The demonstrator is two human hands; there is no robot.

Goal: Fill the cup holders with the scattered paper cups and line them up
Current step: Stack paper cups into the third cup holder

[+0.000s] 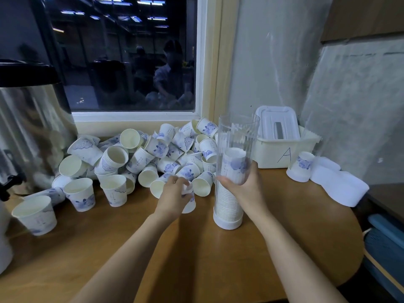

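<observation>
**Both hands at the cup holder**

Two bare forearms reach forward over the wooden table (196, 248); the left hand (175, 194) curls round an upturned paper cup (189, 204), just left of the holder; the right hand (242, 189) wraps round the clear ribbed cup holder (235, 145), upright on its white base and part-filled with nested cups; beyond lies the heap of blue-printed cups (140, 156); a cream bin (273, 154) stands behind

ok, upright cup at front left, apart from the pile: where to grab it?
Wrap the side wall of the front-left cup just under its rim, coming from the front right, where the table is bare. It stands mouth up and tapers downward, so a grip near the wide top should not slip.
</observation>
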